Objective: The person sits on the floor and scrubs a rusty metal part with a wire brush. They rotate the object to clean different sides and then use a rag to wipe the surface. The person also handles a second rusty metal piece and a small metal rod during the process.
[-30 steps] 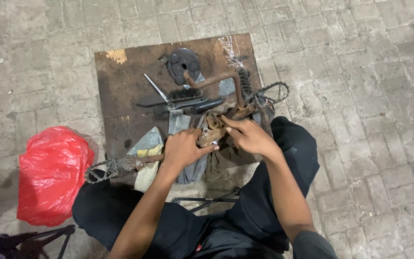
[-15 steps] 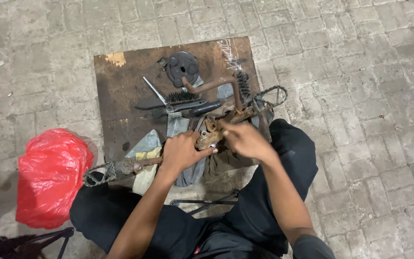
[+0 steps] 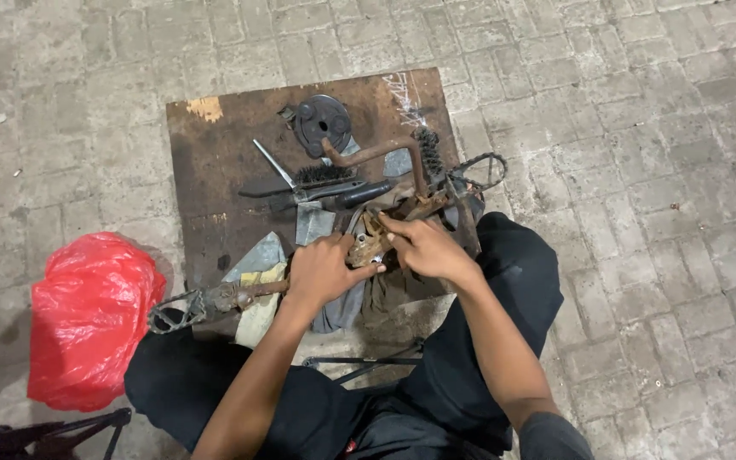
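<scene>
1. Grey paving bricks (image 3: 623, 128) form the ground on all sides.
2. Brown wooden board (image 3: 223, 162) lies on the bricks, a pale patch at its far left corner.
3. Red plastic bag (image 3: 87, 315), crumpled, sits left of the board.
4. Rusty crank assembly (image 3: 368, 247) lies across the board's near edge, a pedal (image 3: 172, 311) at its left end.
5. Left hand (image 3: 321, 273) closes around the assembly's centre; right hand (image 3: 423, 247) pinches it from the right.
6. Dark round disc (image 3: 323, 122) rests near the far edge.
</scene>
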